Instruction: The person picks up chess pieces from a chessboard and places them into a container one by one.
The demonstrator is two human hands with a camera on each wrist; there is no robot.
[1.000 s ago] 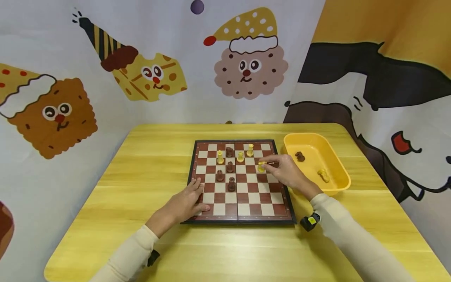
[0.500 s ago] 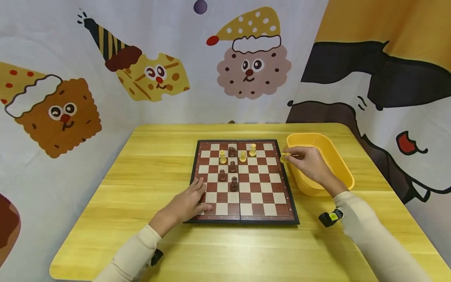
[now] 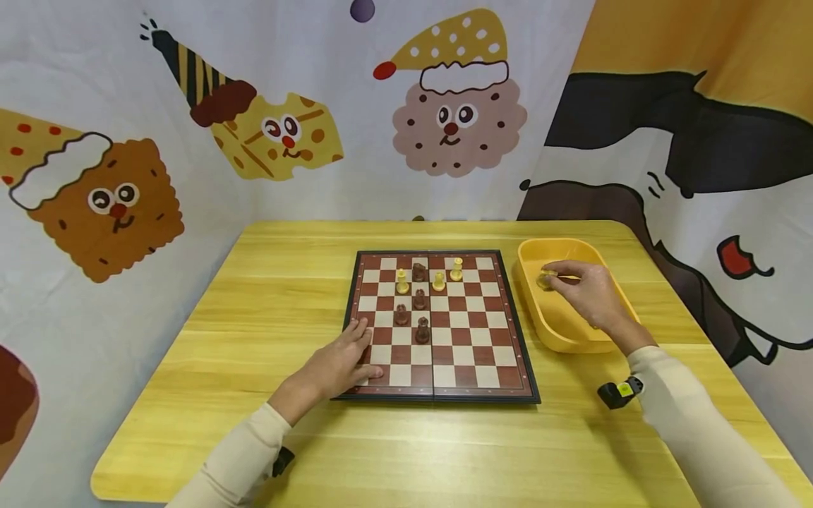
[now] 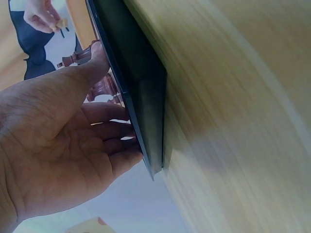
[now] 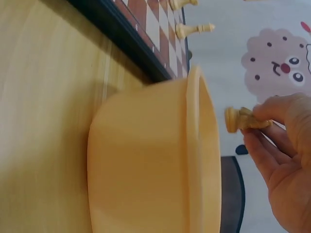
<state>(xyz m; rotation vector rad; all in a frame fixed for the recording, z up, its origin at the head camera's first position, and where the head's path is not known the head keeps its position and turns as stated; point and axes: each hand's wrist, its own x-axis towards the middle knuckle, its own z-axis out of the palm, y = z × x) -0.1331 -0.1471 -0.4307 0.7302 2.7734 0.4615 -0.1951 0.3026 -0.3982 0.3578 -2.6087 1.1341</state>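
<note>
Right grip [image 3: 591,295] moved 1 yellow chess piece [image 5: 235,120] from chessboard [image 3: 470,339] to above yellow tray [image 3: 571,344].

Tray [image 3: 571,343] at 3 o'clock from board [image 3: 476,356]: smooth plastic, soft sheen. Board smooth, slight gloss; black rim [image 3: 438,400] plastic-looking. Pale piece [image 5: 232,120]: smooth plastic look. Table [image 3: 286,282]: smooth wood grain, glossy. Curtain [image 3: 356,194] at 12: matt cloth.

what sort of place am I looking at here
Probably a play corner or recording spot, judging by the cartoon backdrop and the chessboard and yellow tub side by side on the table.
</note>
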